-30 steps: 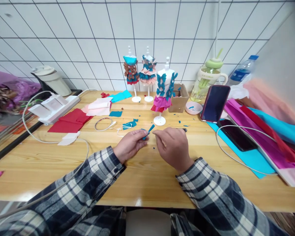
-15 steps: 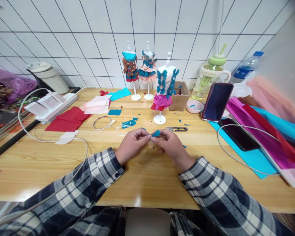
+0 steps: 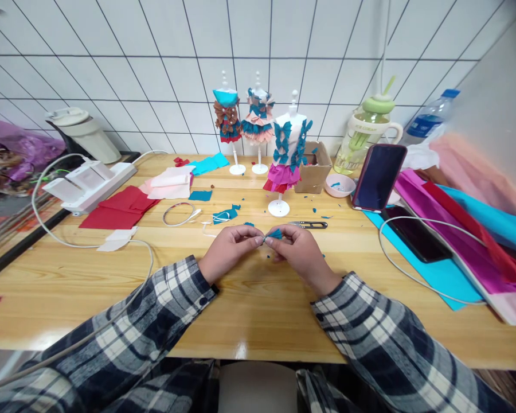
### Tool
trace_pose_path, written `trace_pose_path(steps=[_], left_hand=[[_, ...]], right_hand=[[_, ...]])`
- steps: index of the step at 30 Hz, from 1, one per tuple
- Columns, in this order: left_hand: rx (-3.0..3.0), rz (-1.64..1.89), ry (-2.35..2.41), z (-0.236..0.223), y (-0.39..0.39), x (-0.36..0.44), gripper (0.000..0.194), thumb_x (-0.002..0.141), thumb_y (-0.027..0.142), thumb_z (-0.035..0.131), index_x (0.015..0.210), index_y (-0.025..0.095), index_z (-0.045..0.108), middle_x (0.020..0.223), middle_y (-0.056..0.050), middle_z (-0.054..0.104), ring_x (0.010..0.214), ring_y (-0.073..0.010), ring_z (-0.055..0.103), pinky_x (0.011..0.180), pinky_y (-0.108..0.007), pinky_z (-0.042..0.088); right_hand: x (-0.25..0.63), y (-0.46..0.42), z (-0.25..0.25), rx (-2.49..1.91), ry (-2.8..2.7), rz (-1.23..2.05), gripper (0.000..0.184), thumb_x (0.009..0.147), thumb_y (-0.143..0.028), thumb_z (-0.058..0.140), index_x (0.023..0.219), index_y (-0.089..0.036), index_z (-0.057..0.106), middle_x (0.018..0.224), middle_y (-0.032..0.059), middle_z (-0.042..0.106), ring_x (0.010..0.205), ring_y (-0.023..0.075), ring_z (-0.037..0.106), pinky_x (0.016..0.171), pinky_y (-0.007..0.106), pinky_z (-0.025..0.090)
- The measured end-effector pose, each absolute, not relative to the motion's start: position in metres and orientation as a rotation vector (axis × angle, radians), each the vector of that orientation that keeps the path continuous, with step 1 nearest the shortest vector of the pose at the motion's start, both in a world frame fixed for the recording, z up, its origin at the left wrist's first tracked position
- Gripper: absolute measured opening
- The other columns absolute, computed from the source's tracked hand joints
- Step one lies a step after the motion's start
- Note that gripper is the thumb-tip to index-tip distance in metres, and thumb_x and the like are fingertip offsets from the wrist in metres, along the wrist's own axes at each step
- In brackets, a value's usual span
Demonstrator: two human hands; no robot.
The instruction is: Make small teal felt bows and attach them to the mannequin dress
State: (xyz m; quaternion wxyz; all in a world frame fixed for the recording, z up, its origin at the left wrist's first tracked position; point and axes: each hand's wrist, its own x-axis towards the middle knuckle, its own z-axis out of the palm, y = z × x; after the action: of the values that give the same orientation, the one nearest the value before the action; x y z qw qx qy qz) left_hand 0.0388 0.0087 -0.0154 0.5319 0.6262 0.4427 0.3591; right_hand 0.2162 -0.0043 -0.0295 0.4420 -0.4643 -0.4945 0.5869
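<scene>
At the right hand, a creased teal piece flares.

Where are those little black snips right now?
In the head view, the snips lie on the wooden table right of centre, just beyond the right hand, in front and to the right of the white base of the nearest dress form.

Navy-and-white plaid sleeves, dark button
</scene>
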Motion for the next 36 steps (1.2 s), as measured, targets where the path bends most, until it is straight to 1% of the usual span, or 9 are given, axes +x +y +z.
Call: trace_pose_path(steps=[5, 9, 13, 15, 17, 20, 27, 33, 36], left_hand=[[1.469, 0.845, 0.990, -0.018, 0.010, 0.039, 0.026, 0.071, 0.032, 0.071, 0.091, 0.016, 0.069, 0.091, -0.005, 0.071, 0.084, -0.0188, 0.064, 0.080, -0.031, 0.048], [1.476, 0.825, 1.055, -0.017, 0.010, 0.041, 0.022, 0.072, 0.033, 0.071, 0.084, 0.016, 0.068, 0.084, -0.004, 0.070, 0.080, -0.0183, 0.063, 0.079, -0.032, 0.049], [1.454, 0.802, 1.051, -0.013, 0.011, 0.040, 0.022, 0.070, 0.034, 0.071, 0.083, 0.016, 0.069, 0.083, -0.003, 0.071, 0.079, -0.0180, 0.063, 0.079, -0.032, 0.049], [1.455, 0.785, 1.056, -0.012, 0.011, 0.039, 0.023, 0.070, 0.035, 0.072, 0.082, 0.016, 0.069, 0.082, -0.003, 0.071, 0.077, -0.0179, 0.063, 0.078, -0.032, 0.048], [1.473, 0.759, 1.060, -0.011, 0.011, 0.038, 0.023, 0.071, 0.037, 0.071, 0.081, 0.016, 0.069, 0.081, -0.003, 0.070, 0.078, -0.0181, 0.063, 0.078, -0.032, 0.048], [1.480, 0.732, 1.042, -0.012, 0.011, 0.038, 0.025, 0.072, 0.038, 0.070, 0.082, 0.015, 0.069, 0.082, -0.003, 0.070, 0.079, -0.0183, 0.062, 0.078, -0.031, 0.047], [1.372, 0.684, 0.963, -0.016, 0.013, 0.035, 0.022, 0.073, 0.033, 0.069, 0.085, 0.014, 0.069, 0.083, -0.003, 0.068, 0.080, -0.0173, 0.060, 0.080, -0.031, 0.044], [1.226, 0.686, 0.912, -0.019, 0.013, 0.033, 0.014, 0.070, 0.027, 0.070, 0.077, 0.015, 0.069, 0.078, -0.002, 0.066, 0.077, -0.0166, 0.059, 0.079, -0.031, 0.043], [1.223, 0.714, 0.951, -0.021, 0.014, 0.032, 0.017, 0.070, 0.029, 0.071, 0.079, 0.015, 0.068, 0.079, -0.002, 0.066, 0.076, -0.0163, 0.059, 0.079, -0.031, 0.043]], right_hand=[[0.217, -0.003, -0.032, -1.194, -1.186, 1.418, 0.026, 0.069, -0.041, 0.071, 0.082, -0.021, 0.060, 0.058, -0.0042, 0.056, 0.048, 0.0111, 0.053, 0.047, 0.026, 0.050], [0.216, -0.003, -0.033, -1.137, -1.205, 1.508, 0.027, 0.070, -0.040, 0.070, 0.084, -0.021, 0.056, 0.058, -0.0054, 0.053, 0.047, 0.0102, 0.052, 0.048, 0.025, 0.049], [0.220, -0.005, -0.027, -1.019, -1.191, 1.589, 0.034, 0.076, -0.040, 0.062, 0.103, -0.024, 0.050, 0.090, 0.0008, 0.060, 0.065, 0.0124, 0.058, 0.054, 0.027, 0.053], [0.224, -0.006, -0.024, -0.995, -1.346, 1.456, 0.041, 0.077, -0.036, 0.060, 0.116, -0.026, 0.048, 0.112, 0.0057, 0.057, 0.081, 0.0154, 0.060, 0.061, 0.029, 0.054], [0.226, -0.006, -0.021, -1.005, -1.602, 1.176, 0.040, 0.077, -0.030, 0.062, 0.116, -0.025, 0.054, 0.122, 0.0081, 0.054, 0.097, 0.0187, 0.057, 0.067, 0.029, 0.053], [0.228, -0.005, -0.021, -1.011, -1.855, 0.807, 0.022, 0.077, -0.024, 0.064, 0.099, -0.022, 0.066, 0.117, 0.0089, 0.058, 0.106, 0.0212, 0.055, 0.073, 0.031, 0.052], [0.230, -0.002, -0.027, -0.918, -1.954, 0.463, 0.006, 0.082, -0.022, 0.064, 0.085, -0.023, 0.069, 0.104, 0.0059, 0.065, 0.098, 0.0199, 0.060, 0.087, 0.038, 0.049], [0.235, -0.003, -0.023, -0.778, -2.085, 0.346, 0.020, 0.085, -0.016, 0.056, 0.101, -0.025, 0.064, 0.122, 0.0076, 0.058, 0.097, 0.0190, 0.059, 0.082, 0.036, 0.050], [0.235, -0.004, -0.021, -0.818, -2.027, 0.475, 0.045, 0.080, -0.022, 0.064, 0.123, -0.023, 0.051, 0.126, 0.0101, 0.057, 0.103, 0.0212, 0.058, 0.086, 0.037, 0.050]])
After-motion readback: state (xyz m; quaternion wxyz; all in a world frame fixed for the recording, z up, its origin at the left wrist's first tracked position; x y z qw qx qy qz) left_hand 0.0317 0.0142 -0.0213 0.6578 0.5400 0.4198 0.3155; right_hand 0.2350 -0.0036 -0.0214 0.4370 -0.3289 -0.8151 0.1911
